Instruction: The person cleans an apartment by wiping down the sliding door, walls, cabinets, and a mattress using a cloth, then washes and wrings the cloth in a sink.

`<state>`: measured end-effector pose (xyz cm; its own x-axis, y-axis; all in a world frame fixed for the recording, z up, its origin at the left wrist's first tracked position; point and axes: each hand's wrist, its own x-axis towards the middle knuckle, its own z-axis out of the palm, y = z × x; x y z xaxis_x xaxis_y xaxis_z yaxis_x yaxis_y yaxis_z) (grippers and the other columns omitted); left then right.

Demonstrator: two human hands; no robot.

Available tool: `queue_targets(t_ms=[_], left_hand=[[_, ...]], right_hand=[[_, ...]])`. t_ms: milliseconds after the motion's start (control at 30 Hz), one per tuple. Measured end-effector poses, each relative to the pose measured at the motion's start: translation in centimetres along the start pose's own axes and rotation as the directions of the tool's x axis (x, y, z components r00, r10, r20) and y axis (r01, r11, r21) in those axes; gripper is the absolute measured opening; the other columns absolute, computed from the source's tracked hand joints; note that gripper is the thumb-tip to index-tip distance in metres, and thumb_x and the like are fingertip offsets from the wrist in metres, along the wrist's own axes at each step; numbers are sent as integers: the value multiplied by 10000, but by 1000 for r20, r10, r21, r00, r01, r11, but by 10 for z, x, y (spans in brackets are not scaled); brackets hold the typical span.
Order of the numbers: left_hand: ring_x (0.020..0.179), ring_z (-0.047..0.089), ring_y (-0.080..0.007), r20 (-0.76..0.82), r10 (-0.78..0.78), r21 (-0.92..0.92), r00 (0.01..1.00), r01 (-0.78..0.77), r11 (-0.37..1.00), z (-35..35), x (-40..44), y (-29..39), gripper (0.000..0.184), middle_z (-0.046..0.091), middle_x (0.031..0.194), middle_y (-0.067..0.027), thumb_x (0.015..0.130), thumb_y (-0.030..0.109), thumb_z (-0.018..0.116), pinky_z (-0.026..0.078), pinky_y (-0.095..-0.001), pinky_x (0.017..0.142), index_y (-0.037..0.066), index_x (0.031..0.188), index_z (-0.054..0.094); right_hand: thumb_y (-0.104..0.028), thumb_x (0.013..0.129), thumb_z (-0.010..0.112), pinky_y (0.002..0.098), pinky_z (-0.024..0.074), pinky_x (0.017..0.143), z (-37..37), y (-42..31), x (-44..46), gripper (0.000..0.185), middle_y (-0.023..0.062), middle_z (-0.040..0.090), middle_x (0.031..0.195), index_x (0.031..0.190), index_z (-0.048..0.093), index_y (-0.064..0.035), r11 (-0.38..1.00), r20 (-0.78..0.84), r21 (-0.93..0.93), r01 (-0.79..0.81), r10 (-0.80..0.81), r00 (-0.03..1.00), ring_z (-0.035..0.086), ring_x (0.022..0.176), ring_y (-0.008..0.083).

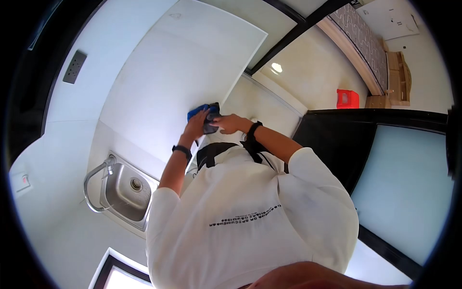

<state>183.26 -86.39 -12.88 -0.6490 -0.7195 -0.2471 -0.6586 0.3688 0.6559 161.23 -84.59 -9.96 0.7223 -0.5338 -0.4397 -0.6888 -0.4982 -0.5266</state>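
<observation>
My left hand (195,125) lies over a bunched blue and dark grey cloth (211,129), its fingers closed on the blue part. From the other side my right hand (230,124) grips the dark grey part, with the thumb and fingers partly hidden in the folds. The cloth is at the near edge of a white countertop (168,72), close in front of my body. Both wrists wear dark bands.
A steel sink (126,192) with a curved tap (90,183) is set to my left. A dark wall socket (74,67) sits behind the counter. To the right are a black-framed glass door (404,183), a red stool-like object (347,99) and a bed (358,43).
</observation>
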Motion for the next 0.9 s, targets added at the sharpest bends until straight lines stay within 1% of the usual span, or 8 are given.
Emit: queue_targets(t_ms=[133, 233, 300, 433, 600, 767, 833, 900], left_hand=[[1349, 408, -322, -107, -40, -11, 993, 39, 999, 18, 61, 9, 782, 345, 1518, -165, 802, 56, 629, 368, -422, 1086, 147, 1499, 285], [1378, 359, -349, -162, -107, 228, 981, 143, 963, 39, 88, 12, 783, 299, 1536, -178, 813, 106, 625, 359, -522, 1061, 192, 1509, 278], [1464, 206, -309, -138, -198, 138, 970, 217, 966, 52, 97, 13, 835, 167, 1601, -122, 824, 78, 603, 253, -533, 1132, 277, 1535, 210], [1462, 213, -301, -152, -234, 106, 960, 251, 962, 42, 110, 33, 758, 203, 1591, -136, 822, 89, 570, 243, -500, 1139, 197, 1513, 279], [1379, 346, -379, -238, -327, 111, 914, 360, 926, 43, 123, 46, 617, 328, 1513, -219, 820, 62, 564, 335, -484, 1067, 91, 1417, 408], [1235, 506, -386, -33, -309, 424, 951, 293, 857, 15, 164, 81, 633, 385, 1450, -280, 815, 111, 580, 460, -465, 940, 125, 1425, 413], [999, 660, -380, 107, -466, 615, 878, 310, 725, 4, 184, 106, 540, 589, 1268, -239, 807, 156, 605, 535, -479, 816, 128, 1339, 517], [979, 676, -346, 359, -542, 749, 760, 112, 653, -5, 236, 137, 372, 671, 1145, -182, 837, 171, 564, 531, -464, 833, 102, 1195, 636]], right_hand=[[-225, 846, 609, 445, 518, 891, -24, 34, -9, 616, 122, 499, 1353, 1428, 418, -158, 992, -40, 28, -121, 122, 992, 561, 1171, 301], [-233, 849, 626, 454, 503, 919, -41, 63, -23, 672, 147, 484, 1376, 1455, 363, -108, 998, 53, 33, -51, 49, 997, 529, 1211, 340], [-240, 856, 638, 463, 471, 967, 5, 118, -22, 769, 194, 443, 1407, 1496, 251, -61, 984, -77, -22, 175, -176, 981, 489, 1246, 379], [-283, 846, 661, 460, 432, 1016, -3, 156, -60, 881, 244, 395, 1442, 1525, 145, -59, 984, -93, 104, 145, -136, 986, 454, 1275, 397], [-446, 872, 575, 432, 404, 1047, -30, 193, -108, 778, 187, 491, 1410, 1502, 287, -91, 961, 286, 235, -144, 73, 955, 478, 1282, 322], [-573, 867, 564, 392, 375, 1072, -36, 258, -167, 725, 85, 469, 1461, 1440, 441, -146, 872, 569, 379, -310, 45, 821, 477, 1296, 275], [-520, 885, 601, 423, 473, 935, 12, 327, -126, 582, 99, 602, 1309, 1256, 615, -72, 745, 540, 644, -174, -281, 793, 583, 1118, 242], [-593, 828, 594, 432, 384, 1067, -80, 301, -250, 869, 194, 434, 1462, 1470, 355, -58, 772, 392, 540, -336, 123, 912, 449, 1314, 340]])
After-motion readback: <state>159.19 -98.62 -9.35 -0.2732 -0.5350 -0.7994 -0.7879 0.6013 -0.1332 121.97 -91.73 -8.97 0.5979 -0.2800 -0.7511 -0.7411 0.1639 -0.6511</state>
